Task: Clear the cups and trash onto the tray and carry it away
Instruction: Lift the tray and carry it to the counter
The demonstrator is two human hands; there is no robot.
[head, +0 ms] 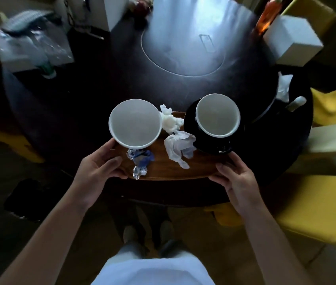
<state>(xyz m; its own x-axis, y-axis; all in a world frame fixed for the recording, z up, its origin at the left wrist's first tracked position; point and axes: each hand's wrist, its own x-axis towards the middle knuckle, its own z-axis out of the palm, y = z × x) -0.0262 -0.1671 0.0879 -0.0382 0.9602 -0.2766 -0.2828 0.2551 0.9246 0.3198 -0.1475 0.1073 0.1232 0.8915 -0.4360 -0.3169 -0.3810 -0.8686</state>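
A brown wooden tray (163, 169) is at the near edge of the dark round table (80, 112). On it stand a white cup (135, 125) at the left and a second white cup (217, 115) on a black saucer (191, 128) at the right. Crumpled white napkins (180, 148) (170, 120) and a blue foil wrapper (140, 161) lie between the cups. My left hand (99, 168) grips the tray's left edge. My right hand (237, 179) grips its right edge. Whether the tray rests on the table or is lifted I cannot tell.
A white box (292, 42) and an orange bottle (268, 15) stand at the table's far right, with a tissue (284, 87) nearer. A plastic bag on a box (33, 46) sits far left. Yellow chairs (315, 206) flank the right side. My feet (148, 231) are on the floor below.
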